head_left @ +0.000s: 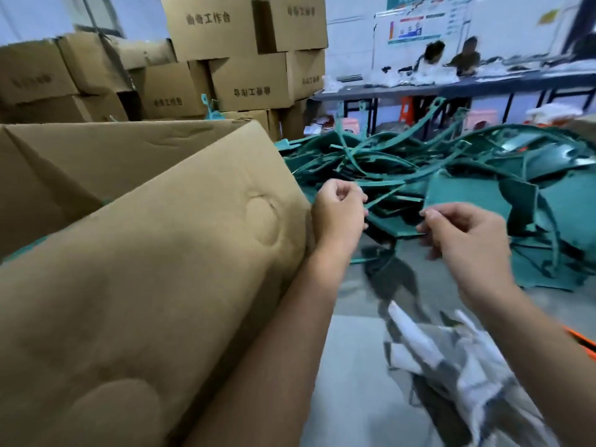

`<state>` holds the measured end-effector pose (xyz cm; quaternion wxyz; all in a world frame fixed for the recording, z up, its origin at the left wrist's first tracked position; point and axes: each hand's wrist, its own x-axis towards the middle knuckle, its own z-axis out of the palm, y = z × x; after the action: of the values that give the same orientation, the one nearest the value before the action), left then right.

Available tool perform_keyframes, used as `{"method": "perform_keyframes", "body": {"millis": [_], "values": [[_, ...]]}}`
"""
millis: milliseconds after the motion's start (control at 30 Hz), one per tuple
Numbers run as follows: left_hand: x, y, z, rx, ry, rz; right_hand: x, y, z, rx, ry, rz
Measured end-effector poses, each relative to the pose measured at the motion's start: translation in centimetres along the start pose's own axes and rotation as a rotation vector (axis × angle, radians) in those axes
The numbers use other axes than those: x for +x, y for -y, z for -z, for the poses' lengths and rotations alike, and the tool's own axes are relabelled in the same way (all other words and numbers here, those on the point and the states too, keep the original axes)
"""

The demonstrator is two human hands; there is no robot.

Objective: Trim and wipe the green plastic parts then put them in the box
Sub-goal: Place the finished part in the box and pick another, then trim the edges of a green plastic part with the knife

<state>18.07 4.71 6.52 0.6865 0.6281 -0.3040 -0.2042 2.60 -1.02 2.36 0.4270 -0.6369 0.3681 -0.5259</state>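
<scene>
A heap of green plastic parts (pixel 419 162), panels and long curved strips, lies in front of me and to the right. My right hand (pixel 464 237) pinches the lower edge of a flat green panel (pixel 461 191) between thumb and fingers. My left hand (pixel 338 208) is curled into a fist beside the box, and a thin green strip (pixel 385 195) runs from its fingers up towards the panel. The large open cardboard box (pixel 161 253) fills the left, with its flap leaning towards my left arm. A sliver of green (pixel 29 248) shows inside it.
Sealed cardboard boxes (pixel 225 59) are stacked at the back left. Two people sit at a long cluttered table (pixel 451 85) at the back. A crumpled white and grey cloth (pixel 451 366) lies on the grey surface near me. An orange edge (pixel 580 343) shows at the right.
</scene>
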Motion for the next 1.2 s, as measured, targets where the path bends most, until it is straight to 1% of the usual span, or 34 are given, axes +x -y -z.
{"method": "perform_keyframes", "body": {"millis": [67, 100, 167, 200, 233, 267, 333, 367, 400, 467, 567, 667, 733, 767, 833, 933, 967, 1067, 1133, 1200], "values": [[-1.5, 2.8, -2.4, 0.089, 0.069, 0.041, 1.5, -4.4, 3.7, -0.26, -0.146, -0.123], [-2.2, 4.1, -3.9, 0.105, 0.104, 0.057, 1.9, -5.6, 5.2, -0.391, -0.206, -0.136], [-3.2, 6.0, -6.9, 0.109, 0.183, 0.098, 2.7, -7.4, 8.0, -0.568, -0.309, -0.097], [-3.6, 6.8, -8.2, 0.1, 0.221, 0.127, 3.2, -7.9, 8.8, -0.601, -0.345, -0.076], [-4.0, 7.4, -9.8, 0.072, 0.267, 0.18, 3.8, -8.1, 9.5, -0.588, -0.359, -0.089], [-4.2, 7.7, -11.2, 0.013, 0.298, 0.262, 4.6, -8.0, 9.5, -0.483, -0.338, -0.157], [-4.3, 7.7, -14.0, -0.164, 0.317, 0.443, 6.0, -7.0, 8.8, -0.064, -0.198, -0.41], [-4.1, 7.5, -15.0, -0.235, 0.304, 0.5, 6.7, -6.3, 8.3, 0.132, -0.13, -0.514], [-3.8, 7.3, -16.1, -0.272, 0.295, 0.534, 7.3, -5.9, 8.0, 0.245, -0.09, -0.557], [-3.1, 7.3, -17.6, -0.306, 0.268, 0.562, 8.3, -5.4, 7.5, 0.265, -0.097, -0.537], [-2.0, 7.1, -17.8, -0.385, 0.22, 0.618, 8.4, -5.1, 7.7, 0.166, -0.142, -0.485], [-0.4, 7.1, -16.1, -0.52, 0.168, 0.646, 6.1, -4.6, 8.1, 0.041, -0.157, -0.387], [0.2, 7.6, -14.8, -0.539, 0.15, 0.622, 3.7, -4.5, 8.6, 0.008, -0.172, -0.346], [0.4, 7.8, -14.1, -0.521, 0.175, 0.598, 2.5, -4.6, 9.1, 0.029, -0.154, -0.34], [-0.1, 8.2, -12.6, -0.498, 0.265, 0.565, 0.2, -5.3, 9.8, 0.063, -0.059, -0.333], [-1.5, 8.7, -10.4, -0.499, 0.364, 0.542, -1.8, -6.9, 10.3, -0.008, 0.105, -0.262], [-2.2, 9.0, -9.8, -0.448, 0.381, 0.48, -2.3, -7.5, 10.3, -0.025, 0.126, -0.232], [-4.4, 10.4, -8.9, -0.258, 0.41, 0.197, -3.3, -8.7, 10.2, -0.067, 0.122, -0.091], [-5.2, 11.4, -8.1, -0.238, 0.428, 0.087, -3.6, -9.3, 10.9, -0.235, 0.038, 0.06], [-5.6, 12.1, -7.3, -0.243, 0.429, 0.01, -3.1, -10.0, 12.1, -0.554, -0.039, 0.157]]}}
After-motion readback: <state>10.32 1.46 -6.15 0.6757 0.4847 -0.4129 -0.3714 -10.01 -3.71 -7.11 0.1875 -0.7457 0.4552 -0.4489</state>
